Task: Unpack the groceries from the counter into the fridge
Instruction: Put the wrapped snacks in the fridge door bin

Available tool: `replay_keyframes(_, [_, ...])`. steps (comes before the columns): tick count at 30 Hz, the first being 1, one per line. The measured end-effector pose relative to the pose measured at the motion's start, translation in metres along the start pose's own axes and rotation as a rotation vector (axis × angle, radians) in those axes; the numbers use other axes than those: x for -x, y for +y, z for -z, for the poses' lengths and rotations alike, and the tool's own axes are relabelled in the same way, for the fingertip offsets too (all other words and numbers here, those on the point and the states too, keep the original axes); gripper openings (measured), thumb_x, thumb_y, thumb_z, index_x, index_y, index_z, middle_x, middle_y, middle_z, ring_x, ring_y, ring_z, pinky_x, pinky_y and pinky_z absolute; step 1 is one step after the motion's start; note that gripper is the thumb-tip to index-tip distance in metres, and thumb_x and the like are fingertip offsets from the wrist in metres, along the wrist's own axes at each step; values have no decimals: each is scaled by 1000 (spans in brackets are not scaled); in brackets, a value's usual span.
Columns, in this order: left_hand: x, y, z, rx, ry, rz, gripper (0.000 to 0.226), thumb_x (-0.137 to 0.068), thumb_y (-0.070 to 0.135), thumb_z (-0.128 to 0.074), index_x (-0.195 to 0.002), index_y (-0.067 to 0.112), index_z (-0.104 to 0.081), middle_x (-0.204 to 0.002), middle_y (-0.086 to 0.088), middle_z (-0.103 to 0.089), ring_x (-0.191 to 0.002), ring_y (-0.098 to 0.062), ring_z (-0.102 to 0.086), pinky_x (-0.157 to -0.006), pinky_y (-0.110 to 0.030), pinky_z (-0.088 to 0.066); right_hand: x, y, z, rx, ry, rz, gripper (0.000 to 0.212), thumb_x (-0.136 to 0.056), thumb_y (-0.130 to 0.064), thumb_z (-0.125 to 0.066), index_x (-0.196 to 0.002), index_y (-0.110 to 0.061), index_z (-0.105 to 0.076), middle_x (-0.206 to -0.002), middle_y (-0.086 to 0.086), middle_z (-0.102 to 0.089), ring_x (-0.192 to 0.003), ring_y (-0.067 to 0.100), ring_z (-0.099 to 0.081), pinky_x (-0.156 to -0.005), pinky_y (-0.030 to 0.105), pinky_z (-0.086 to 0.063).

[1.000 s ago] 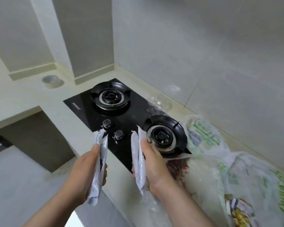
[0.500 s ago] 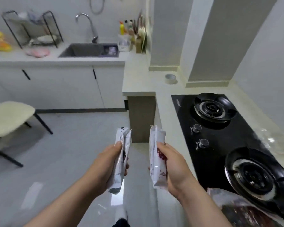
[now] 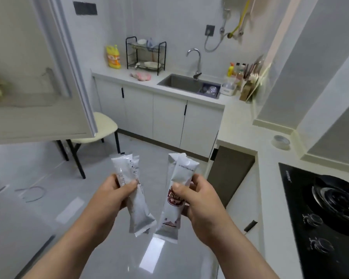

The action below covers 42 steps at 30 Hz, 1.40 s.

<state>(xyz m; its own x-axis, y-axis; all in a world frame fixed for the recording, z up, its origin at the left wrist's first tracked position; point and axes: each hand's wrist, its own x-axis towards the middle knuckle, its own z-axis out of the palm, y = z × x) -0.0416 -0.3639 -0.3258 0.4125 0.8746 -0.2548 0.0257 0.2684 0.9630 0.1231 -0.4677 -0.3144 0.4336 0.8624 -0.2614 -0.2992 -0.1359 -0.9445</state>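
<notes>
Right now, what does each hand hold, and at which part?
The left hand pinches white sachets at their upper half, thumb in front. The right hand pinches red-printed sachets just above the red label, thumb in front.

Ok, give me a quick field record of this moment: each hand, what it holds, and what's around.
left hand: grips left packets, several white sticks, ends up
right hand: grips right packets, white sticks, front one with a red label
gap: the two bunches do not touch
fridge door: upper left, looks open, blurred
stove: right edge of view
sink: far side of the room
</notes>
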Motion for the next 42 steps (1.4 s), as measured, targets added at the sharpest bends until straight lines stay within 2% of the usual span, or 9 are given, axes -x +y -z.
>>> replay_keyframes(8, [4, 43, 113, 30, 92, -154, 24, -85, 12, -69, -107, 12, -60, -92, -4, -75, -80, -17, -71, -69, -33, -56, -34, -9, -111, 98, -157, 56, 25, -89, -8, -70, -113, -11, -65, -105, 13, -74, -99, 34, -70, -90, 60, -53])
replay_keyframes(12, [-5, 59, 157, 46, 115, -204, 40, -72, 20, -81, -107, 13, -61, -91, -2, -75, -82, -18, -71, -73, -37, -56, -47, -10, -164, 122, -225, 81, 23, -90, -8, -67, -113, -12, -66, -104, 10, -74, -98, 31, -71, -88, 59, -55])
replay_keyframes(19, [-22, 75, 220, 66, 161, -256, 36, -72, 24, -76, -105, 16, -62, -90, -1, -75, -82, -18, -70, -74, -37, -57, -70, -11, -230, 132, -265, 144, 33, -74, -26, -74, -106, -20, -70, -104, 9, -74, -100, 33, -70, -89, 63, -53])
replay_keyframes(26, [-41, 82, 268, 71, 259, -266, 41, -69, 30, -69, -108, 17, -63, -99, -6, -74, -87, -22, -71, -75, -38, -55, -110, -12, -279, 128, -348, 165, 18, -85, -14, -73, -101, -22, -72, -101, 8, -75, -99, 33, -69, -90, 64, -52])
replay_keyframes(32, [-59, 101, 317, 65, 392, -299, 39, -61, 39, -78, -99, 31, -70, -102, -3, -74, -93, -22, -71, -73, -32, -54, -161, -18, -347, 136, -492, 165, 19, -83, -16, -73, -102, -18, -72, -99, 7, -75, -96, 31, -70, -87, 66, -51])
replay_keyframes(34, [-66, 109, 332, 68, 459, -322, 38, -68, 30, -72, -106, 25, -67, -104, -4, -74, -95, -23, -70, -76, -35, -52, -176, -23, -367, 174, -571, 180, 19, -84, -17, -73, -103, -19, -72, -100, 5, -75, -97, 30, -70, -86, 59, -55])
replay_keyframes(36, [-74, 117, 343, 66, 520, -344, 42, -67, 29, -72, -108, 22, -65, -103, -3, -74, -94, -22, -71, -76, -34, -52, -191, -30, -383, 220, -646, 220, 17, -87, -12, -72, -103, -19, -71, -98, 1, -76, -90, 19, -72, -73, 35, -59])
replay_keyframes(38, [-80, 126, 350, 65, 568, -364, 52, -59, 36, -78, -107, 21, -66, -102, -4, -75, -92, -22, -71, -75, -35, -53, -204, -40, -395, 222, -704, 250, 17, -88, -7, -69, -101, -18, -71, -93, -3, -76, -82, 9, -71, -63, 17, -51])
replay_keyframes(42, [-92, 139, 357, 63, 607, -410, 57, -51, 43, -75, -104, 23, -68, -103, -6, -74, -93, -23, -71, -74, -34, -55, -222, -55, -411, 223, -793, 299, 20, -87, -10, -72, -102, -24, -71, -97, -7, -76, -87, 9, -72, -66, 18, -51])
